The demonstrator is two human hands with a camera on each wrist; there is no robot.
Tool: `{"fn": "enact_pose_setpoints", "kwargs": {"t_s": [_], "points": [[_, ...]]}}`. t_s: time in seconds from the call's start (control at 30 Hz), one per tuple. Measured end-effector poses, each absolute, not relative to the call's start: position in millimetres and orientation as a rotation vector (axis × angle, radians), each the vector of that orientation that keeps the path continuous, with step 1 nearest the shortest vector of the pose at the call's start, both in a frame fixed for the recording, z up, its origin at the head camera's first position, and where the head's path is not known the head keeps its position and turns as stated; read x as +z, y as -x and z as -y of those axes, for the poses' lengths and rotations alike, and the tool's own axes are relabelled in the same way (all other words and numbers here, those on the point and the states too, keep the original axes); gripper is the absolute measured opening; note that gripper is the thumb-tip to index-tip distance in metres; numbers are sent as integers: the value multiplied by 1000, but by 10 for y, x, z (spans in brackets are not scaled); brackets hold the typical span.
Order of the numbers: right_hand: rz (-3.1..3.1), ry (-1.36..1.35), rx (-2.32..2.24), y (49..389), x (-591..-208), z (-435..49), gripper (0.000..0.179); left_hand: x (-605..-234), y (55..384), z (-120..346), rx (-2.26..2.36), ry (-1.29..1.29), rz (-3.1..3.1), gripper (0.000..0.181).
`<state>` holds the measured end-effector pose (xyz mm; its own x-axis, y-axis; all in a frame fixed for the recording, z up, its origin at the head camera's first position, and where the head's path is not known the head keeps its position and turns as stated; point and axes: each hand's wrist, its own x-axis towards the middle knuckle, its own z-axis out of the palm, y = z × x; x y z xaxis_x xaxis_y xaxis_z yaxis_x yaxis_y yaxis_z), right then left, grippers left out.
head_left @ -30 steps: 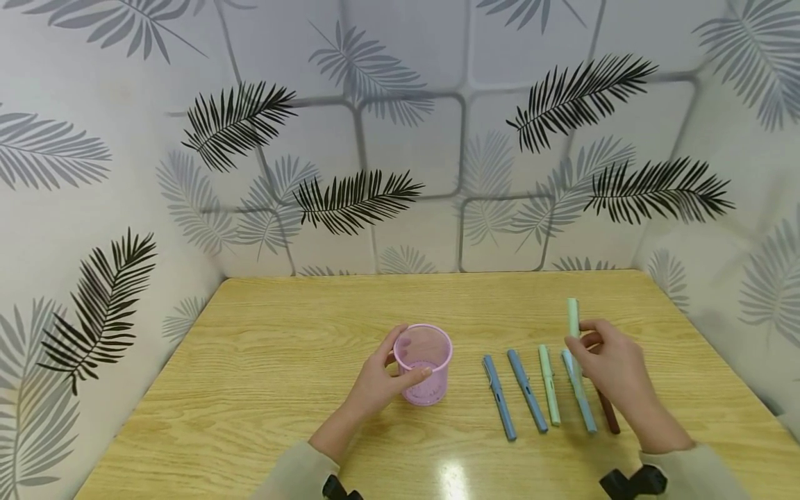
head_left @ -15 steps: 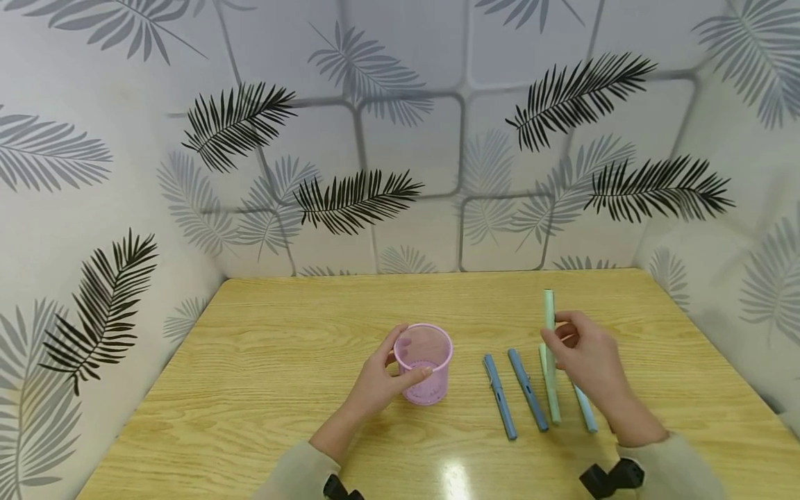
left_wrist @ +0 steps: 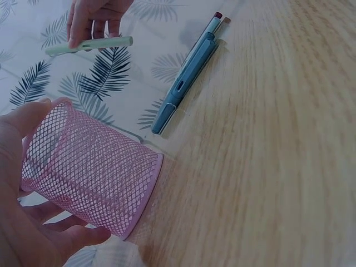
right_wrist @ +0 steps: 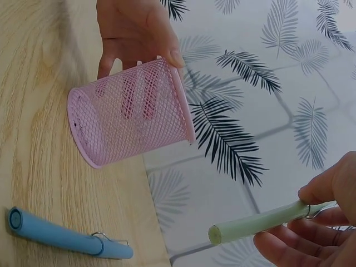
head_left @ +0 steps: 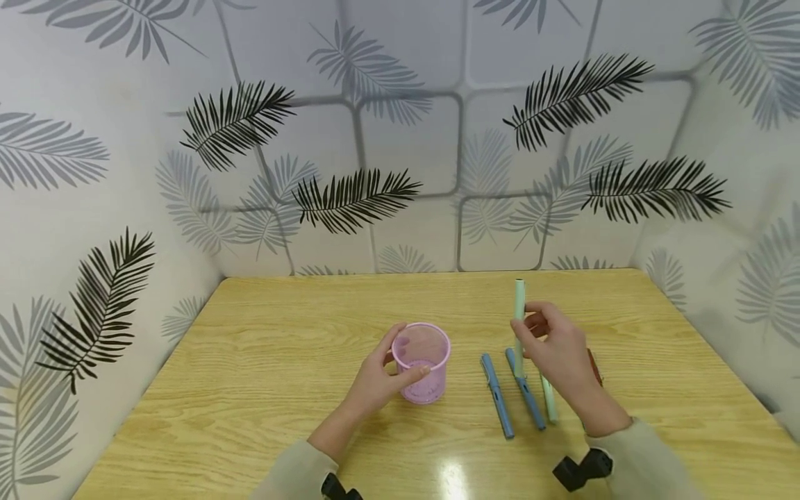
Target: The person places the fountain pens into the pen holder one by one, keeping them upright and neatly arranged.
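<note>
My left hand [head_left: 375, 389] grips a pink mesh pen holder [head_left: 425, 387] that stands upright on the table, thumb at the near rim and fingers round its far-left side. Nothing shows inside the holder. My right hand [head_left: 561, 354] pinches a light green pen [head_left: 519, 302] between thumb and fingers, upright and raised over the table, to the right of the holder. In the right wrist view, the blunt end of the held pen [right_wrist: 250, 223] points toward the holder's side and its clip is by the fingers.
Two blue pens, a left one [head_left: 498, 399] and a right one [head_left: 530, 403], lie on the wooden table [head_left: 281, 333] between the hands. Beside them is another light green pen [head_left: 549, 403], partly covered by the right hand. A brown pen [head_left: 595, 367] shows behind the right wrist. Patterned walls border the table.
My right hand has moved left with the light green pen, from above the rightmost pens to above the blue ones. My left hand and the pen holder stay in place.
</note>
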<state>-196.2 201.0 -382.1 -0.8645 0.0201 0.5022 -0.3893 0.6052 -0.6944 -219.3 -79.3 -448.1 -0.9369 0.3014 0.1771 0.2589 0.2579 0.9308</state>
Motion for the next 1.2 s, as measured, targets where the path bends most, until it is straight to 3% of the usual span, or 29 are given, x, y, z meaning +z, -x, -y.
{"fn": "enact_pose_setpoints", "kwargs": {"t_s": [1.2], "points": [[2098,-486,1258,2270,-3708,-1285,27,-4480,2197,781,1834,-565,-2451,74]]}}
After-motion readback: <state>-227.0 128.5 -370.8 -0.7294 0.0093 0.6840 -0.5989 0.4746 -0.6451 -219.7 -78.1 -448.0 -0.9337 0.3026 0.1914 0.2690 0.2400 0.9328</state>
